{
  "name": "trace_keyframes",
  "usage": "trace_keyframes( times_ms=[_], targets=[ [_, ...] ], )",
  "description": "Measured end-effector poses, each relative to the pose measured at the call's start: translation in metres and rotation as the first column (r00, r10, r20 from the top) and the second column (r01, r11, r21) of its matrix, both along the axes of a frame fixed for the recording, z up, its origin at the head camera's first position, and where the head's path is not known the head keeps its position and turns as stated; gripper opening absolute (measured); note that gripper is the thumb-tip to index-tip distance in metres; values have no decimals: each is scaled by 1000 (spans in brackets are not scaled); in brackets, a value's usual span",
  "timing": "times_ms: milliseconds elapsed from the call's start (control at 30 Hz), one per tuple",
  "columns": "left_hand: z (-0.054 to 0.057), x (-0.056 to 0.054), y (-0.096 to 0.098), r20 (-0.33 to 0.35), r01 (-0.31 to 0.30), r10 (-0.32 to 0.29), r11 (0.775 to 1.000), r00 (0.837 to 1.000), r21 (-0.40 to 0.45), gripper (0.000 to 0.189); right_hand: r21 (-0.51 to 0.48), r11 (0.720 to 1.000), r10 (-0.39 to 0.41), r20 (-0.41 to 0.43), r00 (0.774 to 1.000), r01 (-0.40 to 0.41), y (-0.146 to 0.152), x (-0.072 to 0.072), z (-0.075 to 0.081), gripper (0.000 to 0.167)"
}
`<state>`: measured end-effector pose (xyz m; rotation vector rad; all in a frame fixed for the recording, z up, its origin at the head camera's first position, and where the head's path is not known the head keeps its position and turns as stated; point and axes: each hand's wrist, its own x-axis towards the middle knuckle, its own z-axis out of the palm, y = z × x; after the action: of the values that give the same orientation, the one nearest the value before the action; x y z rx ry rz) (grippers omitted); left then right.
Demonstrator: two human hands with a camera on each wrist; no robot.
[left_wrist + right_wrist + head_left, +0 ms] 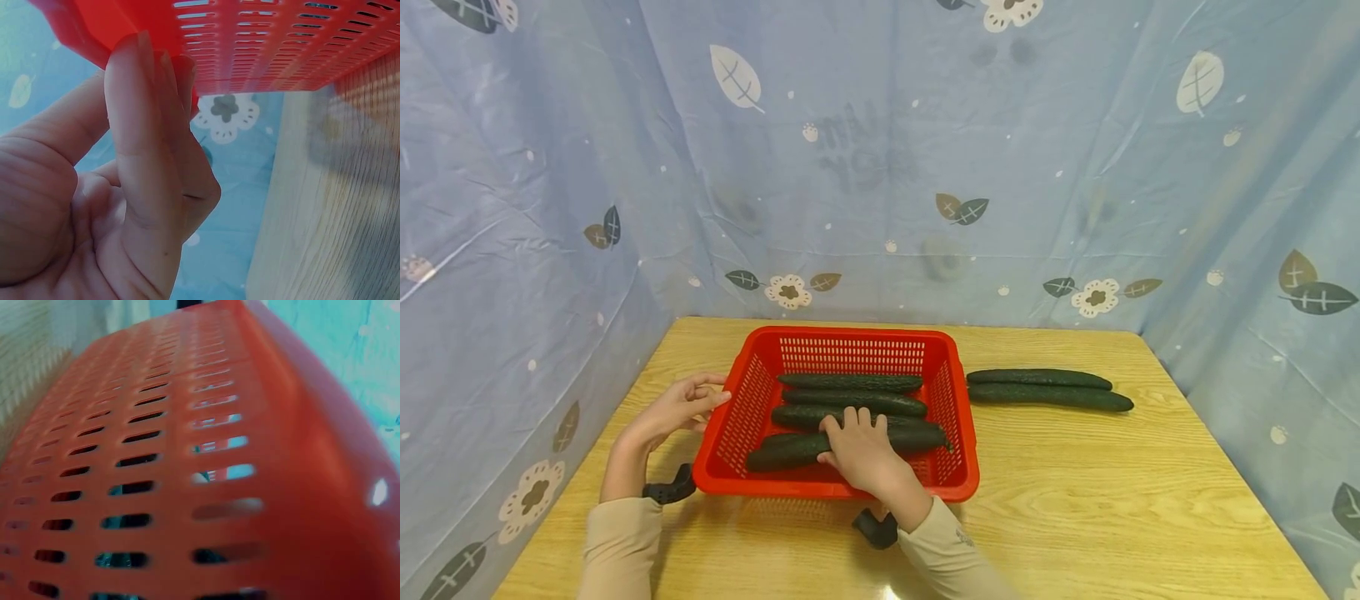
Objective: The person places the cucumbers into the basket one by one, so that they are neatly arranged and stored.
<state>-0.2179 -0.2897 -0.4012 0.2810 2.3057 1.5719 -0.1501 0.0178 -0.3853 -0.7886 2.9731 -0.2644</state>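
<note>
A red plastic basket [958, 417] with slotted walls stands on the table, several dark green cucumbers [850, 382] lying lengthwise inside. My left hand [679, 410] pinches the basket's left rim between thumb and fingers; the left wrist view has this hand [147, 150] close up under the rim. Reaching over the front wall, my right hand [861, 450] grips the frontmost cucumber [782, 454] from above, and its palm side is hidden. In the right wrist view the basket's slotted wall [144, 450] fills most of the picture and hides the hand.
Two more cucumbers [1048, 398] lie side by side on the wooden table [1097, 500], right of the basket. A blue patterned cloth [880, 167] hangs behind the table and along both sides. Black wrist straps [672, 485] show near the basket's front.
</note>
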Motion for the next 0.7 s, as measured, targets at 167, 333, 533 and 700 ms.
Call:
trace_keyframes(
  times_ms=[167, 333, 533, 700],
  targets=[
    [-1, -1, 0, 4, -9, 9, 1000, 1000, -9, 54, 23, 999, -33, 41, 999, 32, -5, -2, -3, 35],
    [0, 0, 0, -10, 7, -7, 1000, 1000, 1, 54, 64, 995, -75, 46, 996, 72, -9, -4, -4, 35],
    [1, 0, 0, -10, 10, -10, 1000, 1000, 14, 54, 60, 994, -98, 88, 991, 93, -9, -4, -5, 37],
    [1, 0, 0, -8, 12, -12, 1000, 1000, 10, 54, 46, 993, -112, 110, 988, 107, -9, -4, -6, 36]
  ],
)
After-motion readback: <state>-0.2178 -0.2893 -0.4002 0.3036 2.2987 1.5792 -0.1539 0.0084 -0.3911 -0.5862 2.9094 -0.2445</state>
